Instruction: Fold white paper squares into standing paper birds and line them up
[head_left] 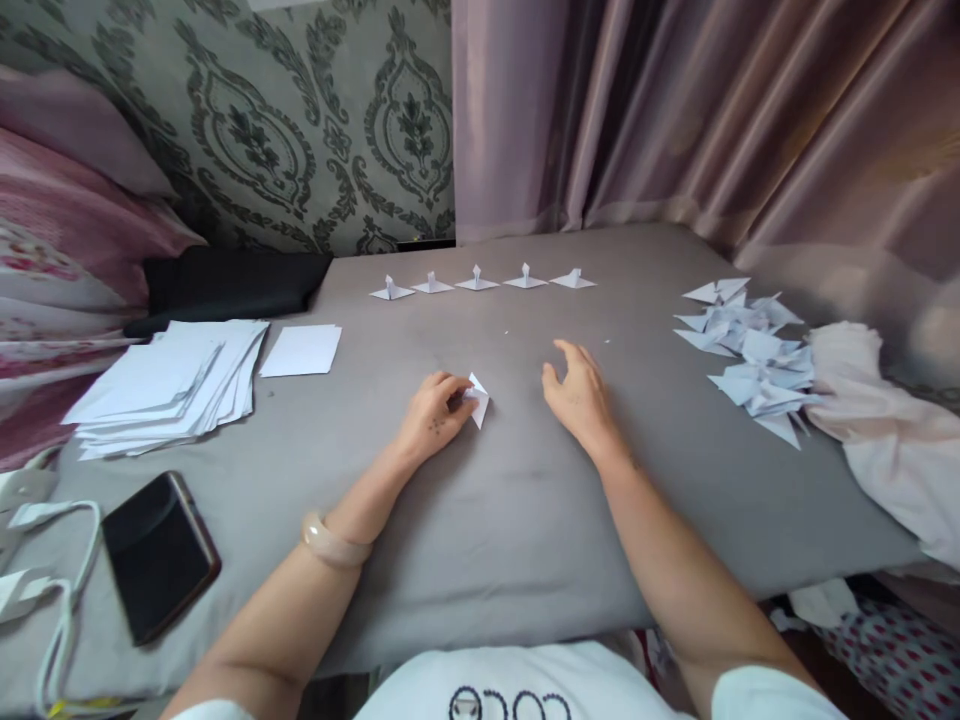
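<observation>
My left hand (437,415) pinches a small folded white paper piece (479,402) near the middle of the table; its pointed corners stick out past my fingertips, and my fingers cover part of it. To the right of it, my right hand (577,392) hovers over or rests on the grey cloth, holding nothing, with thumb and fingers apart. Beyond both hands stand several folded paper figures (477,280) in a row, each with wide flat points and a raised middle.
On the left lie a stack of white paper sheets (165,385), a smaller square pile (302,350), a phone (160,555) and white cables (67,610). A heap of folded paper cranes (765,370) is at the right, against a pale cloth (885,420). Curtains (637,110) hang behind.
</observation>
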